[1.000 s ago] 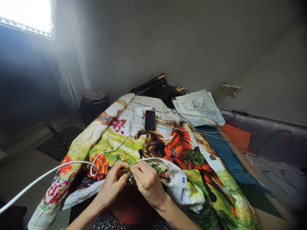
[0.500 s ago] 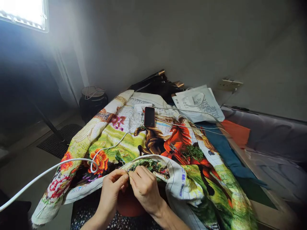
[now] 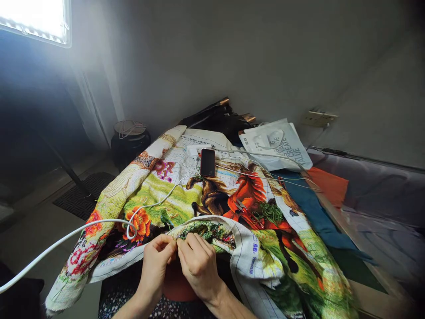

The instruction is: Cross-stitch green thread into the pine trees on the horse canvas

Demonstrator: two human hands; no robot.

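Note:
A large cross-stitch cloth [image 3: 179,188] with horses, flowers and green fields lies spread in front of me. Its near edge is folded over, showing the pale backing. At that fold my left hand [image 3: 156,257] pinches the cloth between thumb and fingers. Close beside it, fingertips nearly touching the left ones, my right hand [image 3: 197,259] is closed against the same edge; whatever sits in its fingers is hidden. A tangle of green thread [image 3: 271,213] rests on the cloth to the right, with small scissors [image 3: 244,207] by the red horse.
A phone [image 3: 207,163] lies on the cloth near white adapters, and a thick white cable [image 3: 66,240] loops across from the left. Behind are a white printed bag [image 3: 275,144] and a dark bag [image 3: 212,116]. A bright lamp [image 3: 35,20] hangs upper left. A dark bin [image 3: 129,139] stands left.
Both hands stay at the folded edge, still close together. My right hand has shifted slightly left, and its fingers have moved a little. The view has drifted slightly.

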